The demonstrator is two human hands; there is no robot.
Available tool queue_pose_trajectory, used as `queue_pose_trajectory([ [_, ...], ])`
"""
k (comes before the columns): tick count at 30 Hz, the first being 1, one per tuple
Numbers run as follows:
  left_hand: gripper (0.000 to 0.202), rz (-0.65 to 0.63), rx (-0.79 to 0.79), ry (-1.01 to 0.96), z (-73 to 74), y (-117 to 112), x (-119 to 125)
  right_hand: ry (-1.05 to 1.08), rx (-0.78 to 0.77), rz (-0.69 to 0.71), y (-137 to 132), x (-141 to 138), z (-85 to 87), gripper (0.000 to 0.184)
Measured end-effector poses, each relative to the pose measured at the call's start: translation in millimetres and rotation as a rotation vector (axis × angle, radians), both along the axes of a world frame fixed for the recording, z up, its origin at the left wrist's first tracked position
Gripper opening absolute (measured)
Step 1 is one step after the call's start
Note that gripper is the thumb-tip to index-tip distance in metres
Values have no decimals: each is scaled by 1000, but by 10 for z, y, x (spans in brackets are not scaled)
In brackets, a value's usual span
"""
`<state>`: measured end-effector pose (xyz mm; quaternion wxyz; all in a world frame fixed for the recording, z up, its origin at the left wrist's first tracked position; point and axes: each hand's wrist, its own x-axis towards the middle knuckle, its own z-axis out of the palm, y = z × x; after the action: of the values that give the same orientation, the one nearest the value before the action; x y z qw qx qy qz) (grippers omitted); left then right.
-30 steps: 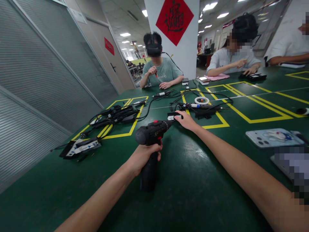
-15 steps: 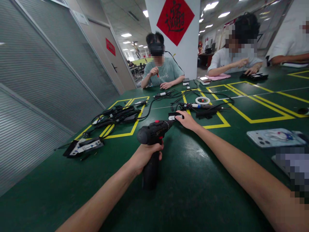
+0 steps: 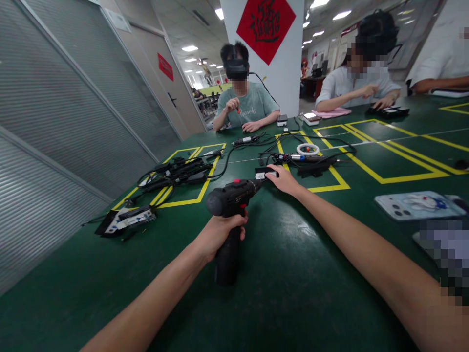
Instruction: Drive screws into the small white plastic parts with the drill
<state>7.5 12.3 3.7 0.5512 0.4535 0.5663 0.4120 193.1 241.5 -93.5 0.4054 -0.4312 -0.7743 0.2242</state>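
My left hand is wrapped round the grip of a black cordless drill with red buttons. The drill stands upright above the green table, its chuck pointing away and to the right. At its tip sits a small black and white part, a flat block whose exact kind I cannot make out. My right hand grips that part from the right, thumb and fingers closed on its end. The drill's tip meets or nearly meets the near side of the part; the contact point is too small to tell.
On the left lie tangled black cables and a black and white assembly. Behind my right hand are a soldering iron and a white ring. A phone lies at right. Across the table sits a person with a headset.
The view has shifted very slightly. Both hands, the drill and the small part keep the same arrangement.
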Motion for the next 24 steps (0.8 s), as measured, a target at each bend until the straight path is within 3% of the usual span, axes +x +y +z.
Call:
queue_pose_trajectory([
  [24, 19, -8, 5, 2, 11, 1, 8, -3, 7, -1, -7, -4, -7, 44],
])
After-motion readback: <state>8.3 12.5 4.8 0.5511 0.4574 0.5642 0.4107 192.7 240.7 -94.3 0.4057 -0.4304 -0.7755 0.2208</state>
